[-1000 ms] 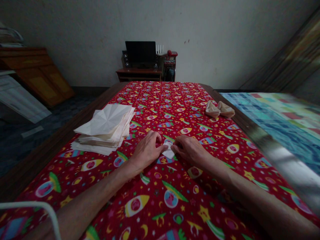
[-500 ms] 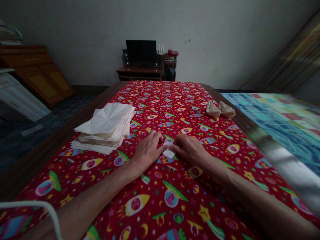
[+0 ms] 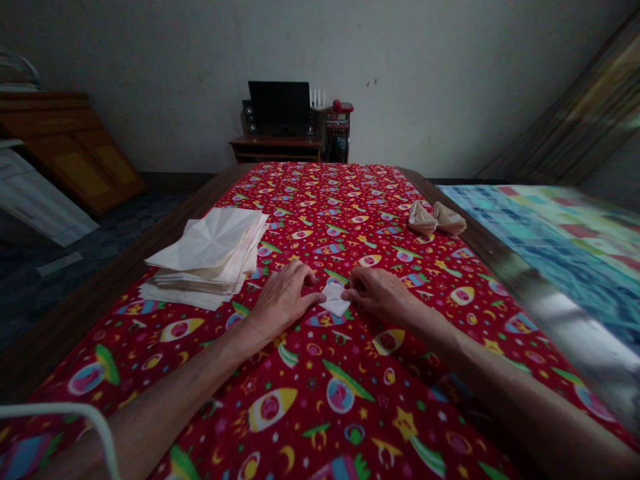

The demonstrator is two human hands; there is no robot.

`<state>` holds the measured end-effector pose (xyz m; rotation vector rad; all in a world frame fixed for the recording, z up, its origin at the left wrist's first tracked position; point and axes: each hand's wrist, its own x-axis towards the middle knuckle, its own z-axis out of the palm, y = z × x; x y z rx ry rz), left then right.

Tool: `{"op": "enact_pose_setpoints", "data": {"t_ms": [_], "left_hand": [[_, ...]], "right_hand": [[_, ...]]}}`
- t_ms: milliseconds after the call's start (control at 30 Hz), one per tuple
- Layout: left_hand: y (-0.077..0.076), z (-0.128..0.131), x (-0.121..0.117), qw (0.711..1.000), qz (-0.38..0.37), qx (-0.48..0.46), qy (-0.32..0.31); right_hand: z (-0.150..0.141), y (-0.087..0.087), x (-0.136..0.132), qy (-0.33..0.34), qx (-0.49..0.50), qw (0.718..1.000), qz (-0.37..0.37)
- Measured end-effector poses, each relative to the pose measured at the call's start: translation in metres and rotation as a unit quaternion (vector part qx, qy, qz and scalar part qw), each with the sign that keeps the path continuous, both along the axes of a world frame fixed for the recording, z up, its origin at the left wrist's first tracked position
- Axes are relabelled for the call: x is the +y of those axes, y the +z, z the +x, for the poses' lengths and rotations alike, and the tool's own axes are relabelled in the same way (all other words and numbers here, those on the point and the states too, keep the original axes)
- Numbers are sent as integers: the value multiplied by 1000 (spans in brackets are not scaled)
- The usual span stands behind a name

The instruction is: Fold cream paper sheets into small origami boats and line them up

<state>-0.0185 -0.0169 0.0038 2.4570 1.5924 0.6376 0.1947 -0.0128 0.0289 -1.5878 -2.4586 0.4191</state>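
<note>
The small folded white paper (image 3: 334, 300) now shows more of its surface, because the left hand (image 3: 283, 300) has drawn slightly back to the left, leaving its curled fingertips at the paper's left edge. The right hand (image 3: 377, 295) lies curved at the opposite side, its fingertips on the paper's right part. Neither hand is spread, but whether either one truly pinches the paper cannot be told from this view. The paper sits on the red rocket-print tablecloth (image 3: 320, 400), between the hands and near the middle of the table. To the left, just beyond the left hand, lies a thick stack of creased white paper sheets (image 3: 207, 257). Far right, near the table's brown wooden edge (image 3: 480, 250), rest two tan folded paper pieces (image 3: 437, 219). Open cloth stretches toward the far end and in front of the paper, while a blue patterned bedcover (image 3: 540, 247) lies beyond the right edge.
</note>
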Motion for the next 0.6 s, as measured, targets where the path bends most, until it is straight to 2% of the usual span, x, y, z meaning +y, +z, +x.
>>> {"op": "enact_pose_setpoints", "data": {"t_ms": [233,433,600], "left_hand": [[0,-3,-1,1000,2,-4,-8],[1,-1,-4,999,-18,-35,-33],[3,7,-10,995,-35,-67,-62]], "right_hand": [[4,-1,1,0,-8,1000,13],[5,-6,-4,-3,47,999,5],[3,-9,-9,27,66,997,31]]}}
